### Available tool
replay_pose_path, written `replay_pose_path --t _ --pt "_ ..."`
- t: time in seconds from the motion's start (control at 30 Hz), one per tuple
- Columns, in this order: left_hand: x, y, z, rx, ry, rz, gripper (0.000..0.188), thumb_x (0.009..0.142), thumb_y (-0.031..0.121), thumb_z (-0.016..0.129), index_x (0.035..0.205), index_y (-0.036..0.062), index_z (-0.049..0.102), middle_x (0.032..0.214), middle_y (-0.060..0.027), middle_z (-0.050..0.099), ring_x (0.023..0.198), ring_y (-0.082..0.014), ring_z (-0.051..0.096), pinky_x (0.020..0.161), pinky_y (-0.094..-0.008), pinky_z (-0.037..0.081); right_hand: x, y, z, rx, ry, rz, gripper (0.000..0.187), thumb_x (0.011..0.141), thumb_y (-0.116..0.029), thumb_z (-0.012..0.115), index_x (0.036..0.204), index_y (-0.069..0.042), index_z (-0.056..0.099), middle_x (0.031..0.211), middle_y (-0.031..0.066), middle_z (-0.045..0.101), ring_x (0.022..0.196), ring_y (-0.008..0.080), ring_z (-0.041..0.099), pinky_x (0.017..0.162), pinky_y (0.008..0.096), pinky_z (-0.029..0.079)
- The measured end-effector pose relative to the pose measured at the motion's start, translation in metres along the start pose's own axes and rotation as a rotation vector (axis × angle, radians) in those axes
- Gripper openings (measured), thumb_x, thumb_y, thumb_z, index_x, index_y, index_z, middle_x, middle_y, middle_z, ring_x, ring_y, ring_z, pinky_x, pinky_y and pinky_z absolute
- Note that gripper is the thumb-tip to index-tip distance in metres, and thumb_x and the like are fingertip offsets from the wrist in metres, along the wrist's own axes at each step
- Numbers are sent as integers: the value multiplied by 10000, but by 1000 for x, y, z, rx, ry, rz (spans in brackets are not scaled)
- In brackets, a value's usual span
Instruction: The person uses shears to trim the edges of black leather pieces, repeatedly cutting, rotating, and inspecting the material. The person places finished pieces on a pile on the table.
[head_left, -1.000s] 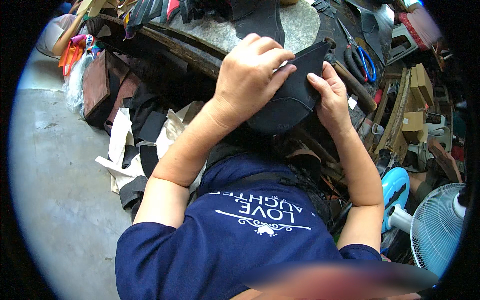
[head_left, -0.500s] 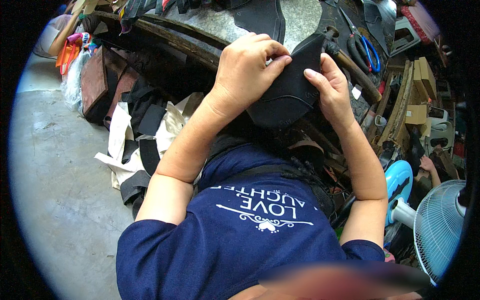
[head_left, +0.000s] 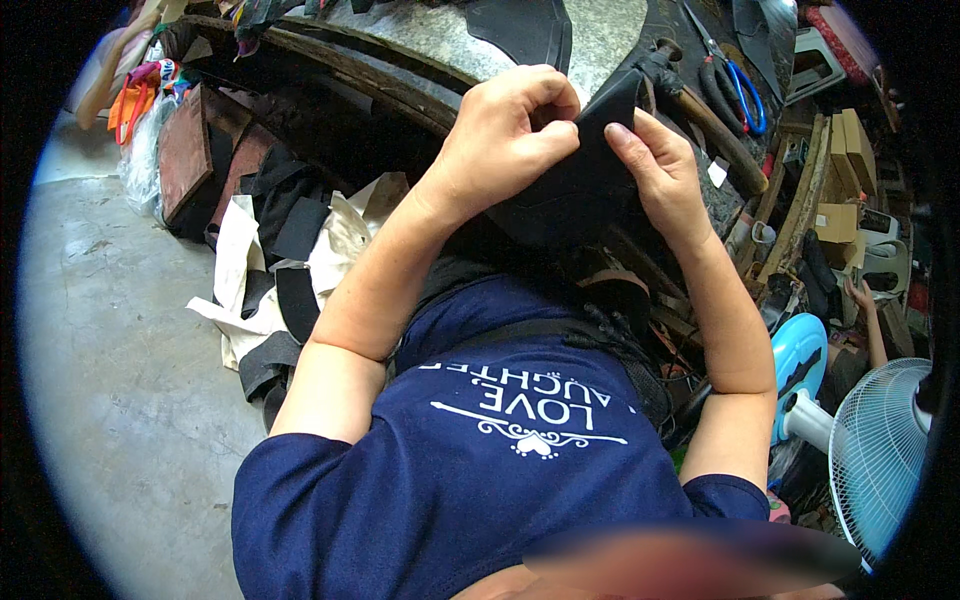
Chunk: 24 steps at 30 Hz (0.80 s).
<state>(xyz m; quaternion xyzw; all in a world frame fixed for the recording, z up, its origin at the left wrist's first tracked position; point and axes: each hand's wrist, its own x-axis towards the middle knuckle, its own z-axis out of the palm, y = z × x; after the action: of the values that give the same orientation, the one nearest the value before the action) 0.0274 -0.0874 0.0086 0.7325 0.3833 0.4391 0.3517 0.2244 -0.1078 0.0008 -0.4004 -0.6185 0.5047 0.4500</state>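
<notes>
Holds black panel (head_left: 592, 168) before stone-topped bench (head_left: 612, 35), pinched at its edges by left hand (head_left: 510, 130) and right hand (head_left: 665, 178), now tilted until hiding the curved line visible half a second ago, suggesting continued handling rather than setting down.

Left fingers (head_left: 556, 143) and right fingers (head_left: 632, 150) pinch black material (head_left: 592, 175).

Here the broad, matte-black, leather-like sheet (head_left: 570, 190) is hanging tilted, the left hand (head_left: 512, 128) pinching its upper left edge, the right hand (head_left: 664, 172) gripping its right side; its narrow corner is pointing up, its wide lower part sinking into shadow below the grey stone slab's (head_left: 612, 38) near edge.
</notes>
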Motion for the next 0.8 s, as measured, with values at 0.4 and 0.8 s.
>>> replay_pose_path --t 0.4,0.8 --pt "-9 6 11 -59 163 -63 128 833 79 718 931 -1 694 805 -28 658 731 -69 588 661 -227 482 1 4 -4 -77 -4 -45 172 977 -173 580 965 -10 635 775 -67 533 722 21 446 627 196 382" --pt "-9 10 11 132 186 53 160 826 56 709 979 8 697 789 -34 655 721 -94 604 672 -232 489 1 1 -8 -173 -4 -77 191 947 -141 618 1042 18 661 841 -18 624 793 51 539 710 202 444"
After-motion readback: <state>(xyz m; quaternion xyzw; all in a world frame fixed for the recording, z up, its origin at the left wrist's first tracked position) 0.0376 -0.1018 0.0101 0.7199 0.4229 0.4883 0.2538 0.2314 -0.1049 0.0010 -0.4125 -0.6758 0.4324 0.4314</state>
